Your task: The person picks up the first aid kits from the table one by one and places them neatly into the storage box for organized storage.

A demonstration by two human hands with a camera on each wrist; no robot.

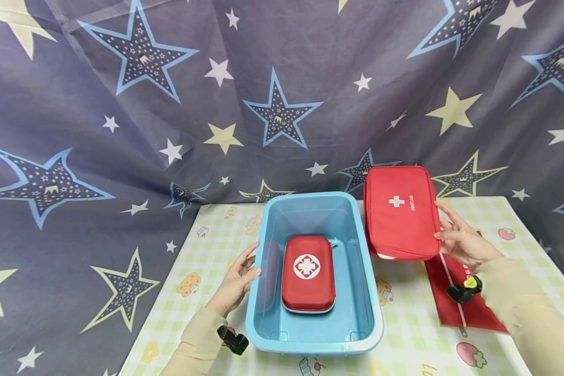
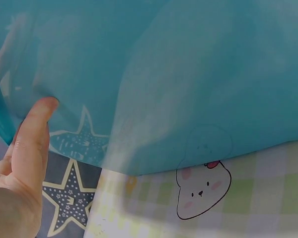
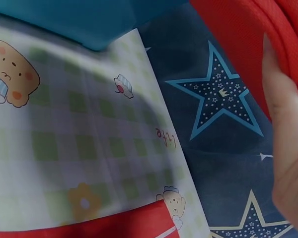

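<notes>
A blue plastic bin (image 1: pixel 373 313) stands on the table, with a red hard case (image 1: pixel 308 292) bearing a white cross emblem lying inside it. My left hand (image 1: pixel 235 282) touches the bin's left side, and in the left wrist view the fingers of that hand (image 2: pixel 27 163) lie against the blue wall (image 2: pixel 188 89). My right hand (image 1: pixel 465 237) grips the right edge of a red first aid bag (image 1: pixel 399 224), held up right of the bin. In the right wrist view the hand (image 3: pixel 288 129) is at the red bag (image 3: pixel 238 44).
A flat red zippered pouch (image 1: pixel 470 308) lies on the table under my right forearm. The tablecloth (image 1: pixel 183 313) is checkered with printed figures. A dark curtain (image 1: pixel 244 47) with stars hangs behind the table.
</notes>
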